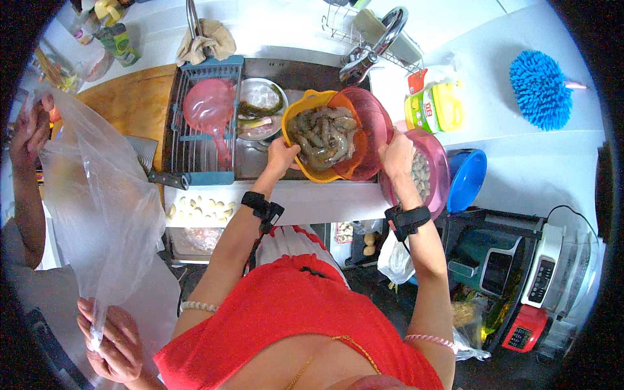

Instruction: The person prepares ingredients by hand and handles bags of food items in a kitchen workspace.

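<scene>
Over the sink, my left hand grips the left rim of a yellow plastic basin filled with raw shrimp. My right hand holds the right side of a translucent pink plastic bowl, whose left part overlaps the yellow basin. Behind my right hand stands another pink basin with greyish pieces of food in it. Left of the yellow basin, a plate with a fish-like item lies in the sink. A pink ladle-shaped strainer rests on the drying rack.
Another person's hands stretch a clear plastic bag at the left. A knife lies by the rack, above garlic cloves on the counter edge. The faucet overhangs the sink. A blue basin stands at right.
</scene>
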`<state>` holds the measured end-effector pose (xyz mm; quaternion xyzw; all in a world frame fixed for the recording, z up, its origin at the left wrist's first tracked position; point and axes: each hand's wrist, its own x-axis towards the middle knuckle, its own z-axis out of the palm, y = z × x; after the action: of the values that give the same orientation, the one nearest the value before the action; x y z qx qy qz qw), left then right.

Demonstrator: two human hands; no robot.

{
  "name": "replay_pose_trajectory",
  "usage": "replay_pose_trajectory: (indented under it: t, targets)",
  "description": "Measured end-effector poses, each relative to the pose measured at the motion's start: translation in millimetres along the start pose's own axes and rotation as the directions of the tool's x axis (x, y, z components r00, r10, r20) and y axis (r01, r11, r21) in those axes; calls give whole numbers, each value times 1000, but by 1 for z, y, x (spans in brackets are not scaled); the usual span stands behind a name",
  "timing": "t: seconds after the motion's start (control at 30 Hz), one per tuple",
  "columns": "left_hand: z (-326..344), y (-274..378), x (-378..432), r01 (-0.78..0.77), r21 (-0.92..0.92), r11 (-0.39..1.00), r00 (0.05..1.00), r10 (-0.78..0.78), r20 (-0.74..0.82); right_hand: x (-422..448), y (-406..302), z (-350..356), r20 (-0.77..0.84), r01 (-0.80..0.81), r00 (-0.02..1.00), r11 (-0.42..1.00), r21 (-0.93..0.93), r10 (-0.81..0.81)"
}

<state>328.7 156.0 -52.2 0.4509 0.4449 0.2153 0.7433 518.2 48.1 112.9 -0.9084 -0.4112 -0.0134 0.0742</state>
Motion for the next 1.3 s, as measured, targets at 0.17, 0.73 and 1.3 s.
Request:
replay_pose_trajectory:
  t: [0.17, 0.73, 1.3]
  targets:
    - [0, 2, -9, -12, 14, 1000, 999, 11, 35, -21, -5, -7, -37, 92, 995, 988, -121, -97]
    - [-13, 7, -22, 14, -133, 991, 998, -6, 58, -46, -2, -28, -368, 423, 824, 900, -107, -431]
    - [-26, 5, -31, 19, -151, 988, 1000, -20, -5, -17, -54, -54, -268, 391, 893, 918, 70, -361]
